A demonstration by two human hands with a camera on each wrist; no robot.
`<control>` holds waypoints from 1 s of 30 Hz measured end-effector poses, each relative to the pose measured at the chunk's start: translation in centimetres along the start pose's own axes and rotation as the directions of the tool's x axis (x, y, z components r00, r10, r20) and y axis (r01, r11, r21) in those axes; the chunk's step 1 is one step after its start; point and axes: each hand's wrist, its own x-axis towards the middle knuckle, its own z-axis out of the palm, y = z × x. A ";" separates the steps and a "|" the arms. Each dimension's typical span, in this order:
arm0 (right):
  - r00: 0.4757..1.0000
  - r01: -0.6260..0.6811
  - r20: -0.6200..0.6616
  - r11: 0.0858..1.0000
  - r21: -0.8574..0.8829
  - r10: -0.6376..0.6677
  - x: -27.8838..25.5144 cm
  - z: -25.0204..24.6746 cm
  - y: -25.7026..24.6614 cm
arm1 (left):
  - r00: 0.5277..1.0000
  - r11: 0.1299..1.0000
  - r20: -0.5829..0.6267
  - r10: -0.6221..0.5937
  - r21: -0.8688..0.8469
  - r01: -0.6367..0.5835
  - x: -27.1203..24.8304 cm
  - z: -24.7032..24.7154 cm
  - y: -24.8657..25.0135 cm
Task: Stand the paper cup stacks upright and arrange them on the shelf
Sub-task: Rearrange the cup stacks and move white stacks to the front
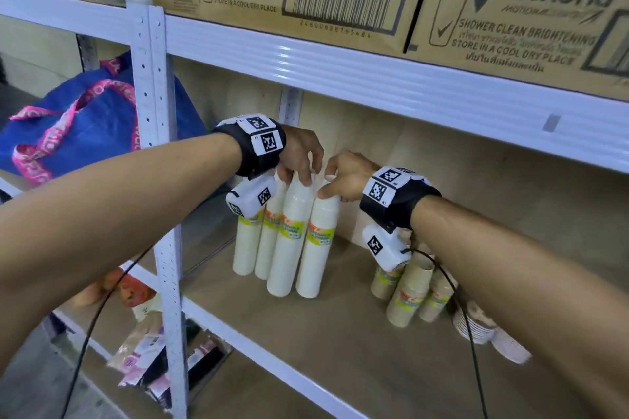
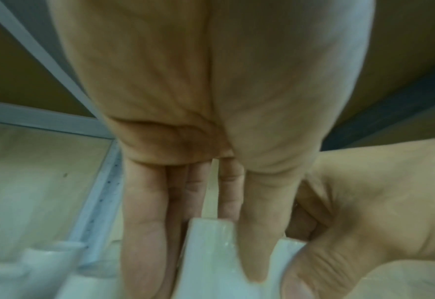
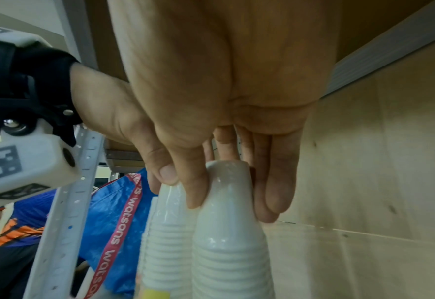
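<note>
**Squaring up the white stacks**

Four white cup stacks (image 1: 289, 235) stood upright on the shelf (image 1: 340, 343), bunched near the left post (image 1: 160, 146); left hand (image 1: 299, 153) pinched the top of the second-from-right stack, fingers curled over it; right hand (image 1: 343, 177) gripped the top of the rightmost stack (image 1: 318, 241), thumb on one side and fingers behind; brown stacks (image 1: 408, 292) stood further right, a few loose cups (image 1: 490, 333) lay beside them. Judgement: nudge from the tops gently, keep bases flat, close gaps evenly; tall narrow stacks would tip if pushed too high or fast.
</note>
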 end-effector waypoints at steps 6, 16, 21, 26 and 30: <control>0.994 -0.090 -0.073 0.994 -0.055 0.085 -0.3 -1.8 3.7 | 0.993 0.998 -0.107 0.054 -0.014 -0.056 3.3 0.5 3.5; 0.957 -0.252 -0.158 0.967 -0.036 0.243 1.7 -1.9 8.9 | 0.964 0.987 -0.224 0.142 -0.040 -0.155 9.9 3.1 6.0; 0.939 -0.295 -0.190 0.955 -0.013 0.287 3.4 -1.4 10.8 | 0.926 0.986 -0.346 0.154 -0.005 -0.166 12.5 4.3 6.3; 0.934 -0.321 -0.175 0.947 -0.029 0.312 4.9 -1.0 11.6 | 0.951 0.987 -0.290 0.103 -0.090 -0.134 14.4 5.0 5.9; 0.935 -0.331 -0.119 0.942 0.043 0.334 5.7 -1.0 12.1 | 0.960 0.985 -0.274 0.056 -0.142 -0.098 15.5 5.3 5.4</control>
